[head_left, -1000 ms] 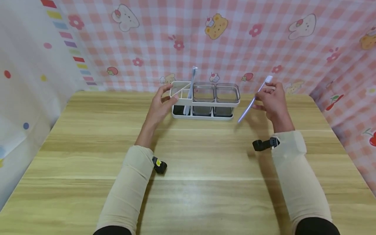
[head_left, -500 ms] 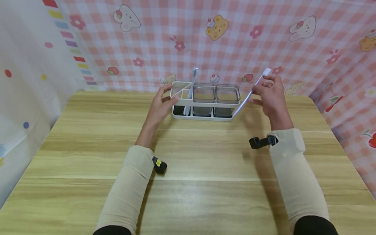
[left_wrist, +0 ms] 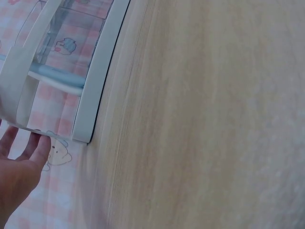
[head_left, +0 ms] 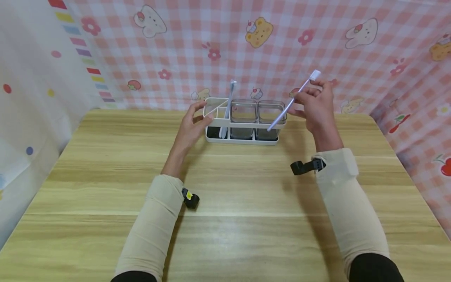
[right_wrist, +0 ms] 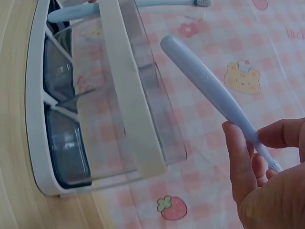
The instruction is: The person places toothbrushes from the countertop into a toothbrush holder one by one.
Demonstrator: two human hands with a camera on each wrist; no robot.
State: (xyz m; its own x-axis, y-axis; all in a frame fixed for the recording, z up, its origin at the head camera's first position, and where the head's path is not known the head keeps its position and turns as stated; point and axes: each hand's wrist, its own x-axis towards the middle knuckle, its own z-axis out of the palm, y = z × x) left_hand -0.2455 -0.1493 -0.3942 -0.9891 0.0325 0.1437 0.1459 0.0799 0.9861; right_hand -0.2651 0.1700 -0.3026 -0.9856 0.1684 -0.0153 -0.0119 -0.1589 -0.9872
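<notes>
Right hand (head_left: 317, 103) pinched pale-blue plastic toothbrush (head_left: 287, 105) | left hand (head_left: 192, 125) steadied white slotted organiser (head_left: 243, 121) | risk: tilted handle could catch rim.

A: The rack (head_left: 246, 124) is white, and its two cups (head_left: 244, 111) are clear grey, darker at the bottom.

B: The brush (head_left: 289, 102) in the right hand (head_left: 317, 107) has a pale lilac-blue handle and a white head. The brush in the rack (head_left: 229, 102) looks light blue, though it's small in the head view.

A: The table (head_left: 225, 196) is light wood with yellow-tan grain.

B: The backdrop (head_left: 282, 47) is pink-and-white gingham, printed with white bunnies, orange bears, pink flowers and red strawberries.

A: The left cloth (head_left: 31, 78) is white with coloured dots and a strip of coloured bars.

B: The sleeves (head_left: 155, 227) are beige, with black cuffs further up.
</notes>
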